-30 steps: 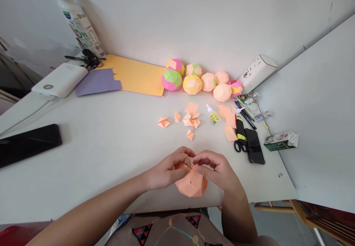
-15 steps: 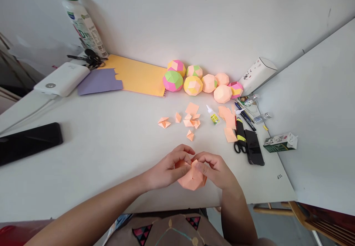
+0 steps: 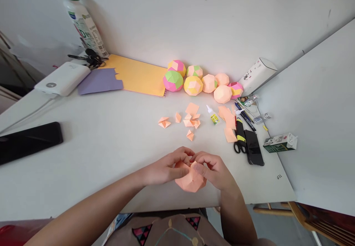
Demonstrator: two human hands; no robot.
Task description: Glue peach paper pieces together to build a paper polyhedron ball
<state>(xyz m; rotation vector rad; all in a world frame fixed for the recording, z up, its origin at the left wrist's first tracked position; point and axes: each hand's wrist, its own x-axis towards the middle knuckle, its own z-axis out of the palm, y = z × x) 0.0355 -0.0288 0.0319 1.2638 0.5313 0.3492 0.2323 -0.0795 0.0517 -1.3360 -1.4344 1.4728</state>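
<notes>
A peach folded-paper ball [image 3: 192, 183] is held just above the near part of the white table. My left hand [image 3: 169, 168] grips its left side, thumb in front and fingers curled over the top. On the right, my right hand [image 3: 212, 168] pinches the upper edge with thumb and fingers. The fingertips of both hands meet at the top, where they partly hide the paper. Beyond the hands lie small folded peach paper pieces [image 3: 190, 135], with a flat peach square [image 3: 192, 108] behind them.
Several finished paper balls [image 3: 193, 86] line the wall. Right of centre are a glue bottle [image 3: 213, 115], peach sheets [image 3: 229, 119], scissors [image 3: 240, 137] and a phone [image 3: 253, 148]. Leftward are a black phone [image 3: 30, 142], a power bank [image 3: 63, 78], purple paper [image 3: 100, 82] and orange paper [image 3: 141, 76].
The ball has tilted slightly and shifted a little in my hands. My left fingers have lowered and drawn closer to the top edge. The loose paper pieces have stayed put.
</notes>
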